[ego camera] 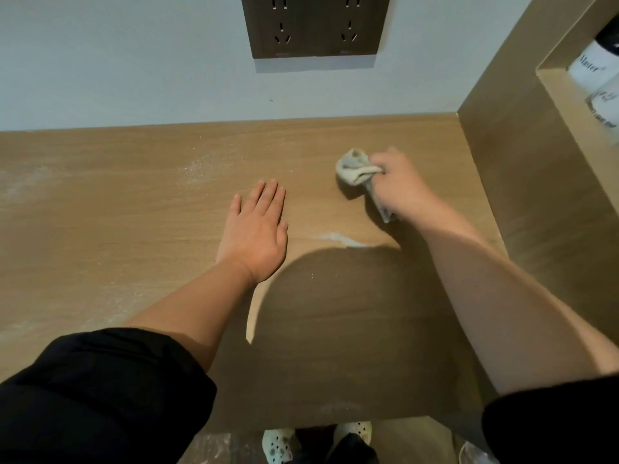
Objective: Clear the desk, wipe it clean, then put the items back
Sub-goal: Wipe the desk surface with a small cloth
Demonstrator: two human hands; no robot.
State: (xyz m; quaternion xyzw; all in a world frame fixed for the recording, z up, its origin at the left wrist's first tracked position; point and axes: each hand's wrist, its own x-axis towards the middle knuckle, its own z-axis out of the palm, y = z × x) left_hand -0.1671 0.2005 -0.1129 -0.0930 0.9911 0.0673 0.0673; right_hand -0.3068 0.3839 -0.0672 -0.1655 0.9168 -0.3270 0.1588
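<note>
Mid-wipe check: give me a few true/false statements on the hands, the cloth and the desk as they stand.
1. The right hand grips the crumpled grey cloth on the light brown wooden desk. True.
2. The left hand holds a spray bottle. False: it lies flat on the desk with fingers straight and holds nothing.
3. Some white powdery residue shows on the desk. True.
4. Plugs fill the dark wall socket panel. False: nothing is plugged into it.
</note>
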